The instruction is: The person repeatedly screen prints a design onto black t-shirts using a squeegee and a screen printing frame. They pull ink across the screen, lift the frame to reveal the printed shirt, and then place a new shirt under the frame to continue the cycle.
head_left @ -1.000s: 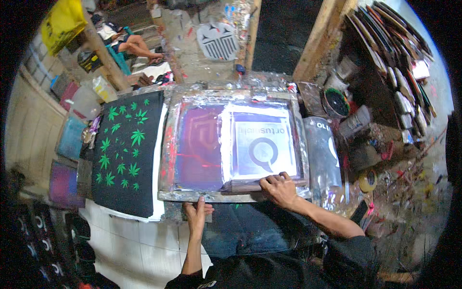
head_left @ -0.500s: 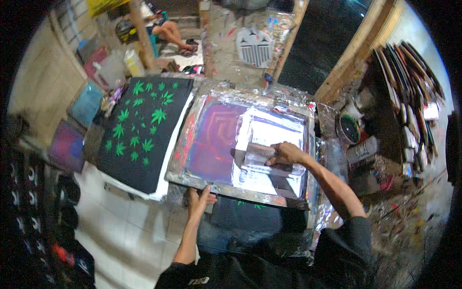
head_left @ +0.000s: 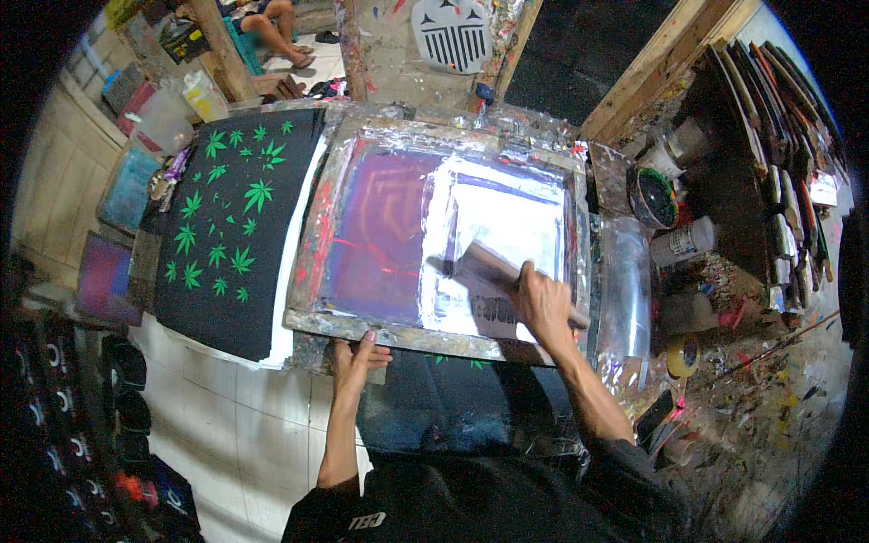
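My right hand (head_left: 544, 308) is closed around a squeegee (head_left: 489, 265), which slants across the white ink (head_left: 507, 213) on the right half of a screen printing frame (head_left: 303, 319). The left half of its mesh (head_left: 380, 235) is purple, with a faint shield-like outline. Ink streaks run below the blade. At the frame's near edge, my left hand (head_left: 355, 364) grips the wood, its thumb on the rim and its fingers just below. Under the near side lies dark cloth (head_left: 453, 412) with a little green print showing.
A black sheet (head_left: 226, 235) printed with green leaves lies left of the frame. To the right stand an ink tub (head_left: 652, 197), a white container (head_left: 683, 241) and a tape roll (head_left: 682, 356). Stacked frames (head_left: 778, 145) lean at far right. A seated person's legs (head_left: 276, 32) show at the back.
The squeegee has turned from nearly level to a slant, and my right hand has come nearer me. Dark marks now show in the ink below it. My left hand stays at the frame's edge.
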Tool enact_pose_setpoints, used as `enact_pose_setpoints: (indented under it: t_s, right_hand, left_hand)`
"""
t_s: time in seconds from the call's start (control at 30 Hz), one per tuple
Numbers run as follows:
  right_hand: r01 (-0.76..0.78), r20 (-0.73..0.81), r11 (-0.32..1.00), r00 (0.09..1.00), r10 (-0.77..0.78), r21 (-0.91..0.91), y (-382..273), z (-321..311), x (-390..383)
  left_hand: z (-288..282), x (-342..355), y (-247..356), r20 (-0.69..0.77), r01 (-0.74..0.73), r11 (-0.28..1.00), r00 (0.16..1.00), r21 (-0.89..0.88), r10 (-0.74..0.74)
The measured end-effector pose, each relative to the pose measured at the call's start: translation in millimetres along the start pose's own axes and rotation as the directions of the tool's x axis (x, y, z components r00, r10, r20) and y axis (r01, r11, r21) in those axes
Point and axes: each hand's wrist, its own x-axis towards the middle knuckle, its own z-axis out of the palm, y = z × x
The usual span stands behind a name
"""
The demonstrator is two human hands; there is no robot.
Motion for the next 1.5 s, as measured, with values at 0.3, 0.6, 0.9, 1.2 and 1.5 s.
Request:
enact_pose_setpoints:
  t_s: [0.3, 0.6, 0.9, 1.2, 1.5]
  right_hand:
    - [0.078, 0.615, 0.878, 0.685, -0.391, 0.472, 2.8, -24.8, 49.7]
    - [0.171, 0.217, 0.970, 0.954, -0.207, 0.175, 45.1, -20.6, 188.8]
    - [0.237, -0.007, 0.971, 0.971, -0.237, 0.036, 33.2, 13.5, 107.5]
    - [0.371, 0.406, 0.906, 0.810, -0.423, 0.204, 25.6, -24.3, 80.0]
    - [0.218, 0.097, 0.972, 0.969, -0.226, 0.082, 42.9, 7.9, 177.9]
  left_hand:
    - [-4.6, 0.3, -4.3, 0.043, -0.015, 1.000, 0.999, 0.012, 0.015]
    - [-5.8, 3.8, -0.9, 0.062, 0.037, 0.999, 0.997, -0.003, -0.036]
    - [-3.5, 1.1, -0.9, -0.004, 0.103, 0.995, 0.995, 0.004, -0.103]
    - [-4.1, -0.8, 1.2, 0.064, 0.008, 1.000, 0.998, -0.008, -0.007]
    - [1.9, 0.5, 4.5, -0.078, 0.065, 0.998, 0.995, -0.003, -0.065]
